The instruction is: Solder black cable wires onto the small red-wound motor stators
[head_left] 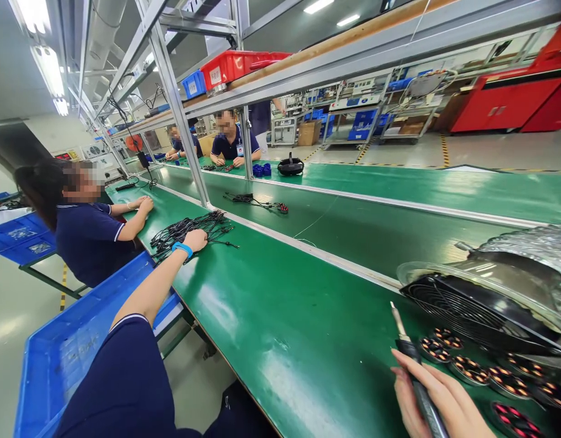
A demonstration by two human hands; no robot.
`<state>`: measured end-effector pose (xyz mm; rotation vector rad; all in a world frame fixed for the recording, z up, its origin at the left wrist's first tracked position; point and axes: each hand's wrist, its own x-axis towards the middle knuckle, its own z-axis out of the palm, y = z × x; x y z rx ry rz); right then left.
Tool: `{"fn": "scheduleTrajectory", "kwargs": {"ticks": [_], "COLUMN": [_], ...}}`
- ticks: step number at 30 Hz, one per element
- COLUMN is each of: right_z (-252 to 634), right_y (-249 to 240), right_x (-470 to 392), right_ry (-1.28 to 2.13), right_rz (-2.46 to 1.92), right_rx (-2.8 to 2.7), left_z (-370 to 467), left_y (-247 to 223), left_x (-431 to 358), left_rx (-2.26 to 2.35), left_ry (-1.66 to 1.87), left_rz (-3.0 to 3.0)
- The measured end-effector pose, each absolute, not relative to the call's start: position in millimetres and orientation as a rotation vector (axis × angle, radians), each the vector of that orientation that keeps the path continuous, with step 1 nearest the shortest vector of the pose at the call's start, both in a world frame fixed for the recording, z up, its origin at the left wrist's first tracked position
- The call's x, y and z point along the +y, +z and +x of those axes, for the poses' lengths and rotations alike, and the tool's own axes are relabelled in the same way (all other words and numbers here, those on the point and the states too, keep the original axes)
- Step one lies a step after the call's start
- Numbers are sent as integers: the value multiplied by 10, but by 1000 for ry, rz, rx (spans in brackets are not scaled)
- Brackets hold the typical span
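My left hand (196, 239), with a blue wristband (182, 249), reaches far out over a pile of black cables (175, 231) on the green bench (280, 316). Its fingers are curled down onto the cables, and the fingertips are partly hidden. In my right hand (438, 389) is a soldering iron (415, 359), held like a pen with its metal tip pointing up and away from me. Close to the iron, several round motor stators with copper windings (470, 369) lie on the bench. One stator with red-looking windings (515, 420) lies nearest me.
A fume extractor fan (481, 310) with a foil duct stands at the right. A blue crate (47, 365) sits left of the bench. A co-worker (91, 231) sits at the left; others work across the line. A metal post (180, 115) rises behind the cables.
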<state>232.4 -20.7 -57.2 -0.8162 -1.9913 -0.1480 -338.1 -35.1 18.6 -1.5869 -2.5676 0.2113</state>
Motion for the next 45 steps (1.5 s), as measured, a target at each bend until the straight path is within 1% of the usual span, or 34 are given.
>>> {"fn": "scheduleTrajectory", "kwargs": {"ticks": [4, 10, 13, 18, 22, 26, 30, 40, 45], "right_z": [2338, 2327, 2323, 2311, 2314, 2327, 2326, 2323, 2334], "right_y": [-550, -572, -574, -533, -528, -560, -560, -587, -568], "right_x": [-210, -215, -219, -210, -212, -223, -231, -202, -224], "right_ry": [-140, -112, -113, -132, -117, -40, -36, -47, -47], "right_rz": [-775, -782, -788, -757, -765, -767, -781, -801, -787], "right_rx": [-2019, -2018, -2020, -2013, -2007, -2032, -2037, -2011, -2004], "left_z": [-3337, -2995, -2891, -3141, -3421, -3454, -3376, -3298, -3334], "left_y": [194, -28, -61, 152, 267, 189, 94, 48, 60], "left_x": [-468, -633, -624, -564, -619, -689, -666, -335, -285], "left_rx": [-2460, -2298, -2283, -2409, -2545, -2561, -2519, -2498, -2563], "left_ry": [114, 70, 46, 6, 114, 208, 235, 159, 57], "left_rz": [-1656, -1911, -1945, -1697, -1493, -1470, -1492, -1558, -1407]}}
